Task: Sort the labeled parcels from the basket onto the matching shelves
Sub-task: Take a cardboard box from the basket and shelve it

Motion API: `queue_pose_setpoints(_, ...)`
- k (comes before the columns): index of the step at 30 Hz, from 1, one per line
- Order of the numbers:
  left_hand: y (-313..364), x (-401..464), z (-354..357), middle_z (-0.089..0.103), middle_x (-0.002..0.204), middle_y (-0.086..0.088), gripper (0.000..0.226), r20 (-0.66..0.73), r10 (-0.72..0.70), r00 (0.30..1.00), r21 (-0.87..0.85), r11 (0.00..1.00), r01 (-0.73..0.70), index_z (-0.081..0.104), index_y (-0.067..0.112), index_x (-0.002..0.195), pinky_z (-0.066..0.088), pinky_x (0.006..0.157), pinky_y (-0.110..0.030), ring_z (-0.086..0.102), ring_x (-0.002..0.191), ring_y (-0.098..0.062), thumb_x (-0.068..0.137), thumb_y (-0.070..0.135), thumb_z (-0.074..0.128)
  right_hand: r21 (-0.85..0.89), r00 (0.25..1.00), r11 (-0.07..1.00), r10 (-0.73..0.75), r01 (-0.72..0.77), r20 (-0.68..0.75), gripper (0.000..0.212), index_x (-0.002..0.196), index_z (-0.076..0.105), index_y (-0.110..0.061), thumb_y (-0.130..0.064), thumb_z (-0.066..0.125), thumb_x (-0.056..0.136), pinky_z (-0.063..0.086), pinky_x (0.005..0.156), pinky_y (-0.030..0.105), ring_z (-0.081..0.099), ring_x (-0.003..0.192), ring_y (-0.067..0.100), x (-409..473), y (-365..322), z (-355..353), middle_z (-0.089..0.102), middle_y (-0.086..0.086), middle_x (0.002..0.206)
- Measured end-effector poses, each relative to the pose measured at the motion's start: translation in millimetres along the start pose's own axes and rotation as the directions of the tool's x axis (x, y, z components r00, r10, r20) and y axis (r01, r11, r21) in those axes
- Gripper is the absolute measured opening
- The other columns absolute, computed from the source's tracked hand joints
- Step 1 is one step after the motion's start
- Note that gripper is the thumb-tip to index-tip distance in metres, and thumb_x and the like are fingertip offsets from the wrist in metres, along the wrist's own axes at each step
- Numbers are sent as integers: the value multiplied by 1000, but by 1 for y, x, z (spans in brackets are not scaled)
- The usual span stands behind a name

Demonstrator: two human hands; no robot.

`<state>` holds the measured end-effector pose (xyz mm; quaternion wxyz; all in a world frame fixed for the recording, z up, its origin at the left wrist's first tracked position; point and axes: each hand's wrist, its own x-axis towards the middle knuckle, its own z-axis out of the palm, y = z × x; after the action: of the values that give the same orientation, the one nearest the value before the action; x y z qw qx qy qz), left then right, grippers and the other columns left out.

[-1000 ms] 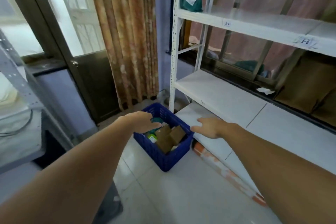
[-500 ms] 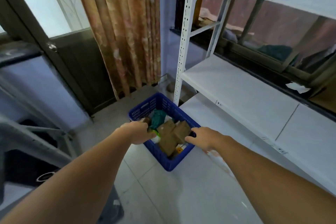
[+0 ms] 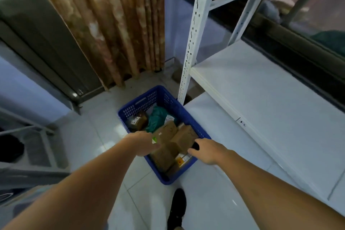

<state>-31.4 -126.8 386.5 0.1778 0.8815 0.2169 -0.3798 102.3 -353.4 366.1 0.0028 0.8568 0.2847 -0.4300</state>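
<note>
The blue basket of parcels was reached into: the left hand at nine o'clock and the right hand at three; neither grasp could be told.

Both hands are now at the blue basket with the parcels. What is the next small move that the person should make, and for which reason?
Probably lift one brown cardboard box out and read its label. Both hands are at the blue basket: the left hand lies over the near boxes, the right hand at the rim beside them. No parcel is raised yet, and the white shelves stand close on the right.
</note>
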Motion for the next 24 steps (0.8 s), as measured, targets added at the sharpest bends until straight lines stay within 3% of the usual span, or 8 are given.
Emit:
queue_pose_setpoints(4,-1,71,11,58,132,-7,57,38,1,999,-41,999,0,47,20,142,46,100,-36,56,117,-25,101,59,38,-14,998,1000,-3,4,69,87,157,32,-20,-75,39,90,39,112,45,40,141,31,82,15,7,36,9,160)
queue_pose_setpoints(7,-13,133,37,57,137,-8,62,93,-48,994,-11,999,49,47,18,145,45,100,-38,56,121,-27,101,60,36,-14,993,1000,-17,18,121,89,161,21,-17,-72,40,94,32,118,45,32,148,30,140,18,26,25,9,166)
queue_pose_setpoints(9,-23,175,60,55,140,-8,62,123,-70,990,10,998,70,47,18,146,45,101,-39,54,124,-28,100,59,37,-6,988,1000,-18,20,153,86,159,25,-16,-70,42,95,34,116,48,35,145,32,179,20,50,29,10,163)
queue_pose_setpoints(12,-38,233,102,45,151,-9,70,175,-78,981,63,996,68,36,20,153,42,107,-41,47,133,-29,98,64,37,-4,985,1000,-15,16,173,77,143,45,-20,-74,41,88,46,101,50,52,125,30,236,25,97,49,9,143)
queue_pose_setpoints(15,-52,288,149,43,152,-8,74,153,-19,988,156,988,-5,33,20,154,43,107,-45,46,135,-30,96,65,42,-52,978,998,-7,18,210,79,151,34,-19,-70,44,92,41,106,52,45,132,31,290,25,149,44,8,148)
queue_pose_setpoints(18,-62,339,190,42,152,-8,86,171,21,985,188,981,-53,28,18,154,43,106,-46,46,135,-31,90,70,48,-79,974,997,1,17,224,89,161,13,-16,-66,46,95,36,112,51,31,144,35,337,15,193,27,9,162)
queue_pose_setpoints(21,-71,381,221,42,152,-7,115,195,47,980,239,966,-94,20,22,156,45,103,-50,48,132,-32,68,85,59,-38,975,999,33,-26,220,106,162,-1,-13,-65,58,90,34,112,48,27,147,34,370,5,227,19,11,166)
queue_pose_setpoints(24,-80,407,241,44,148,-7,127,240,59,969,271,954,-125,14,24,157,47,101,-46,51,129,-32,60,75,78,55,978,995,69,-81,197,135,159,-15,-13,-70,73,75,34,111,48,26,147,33,391,-3,256,18,13,165)
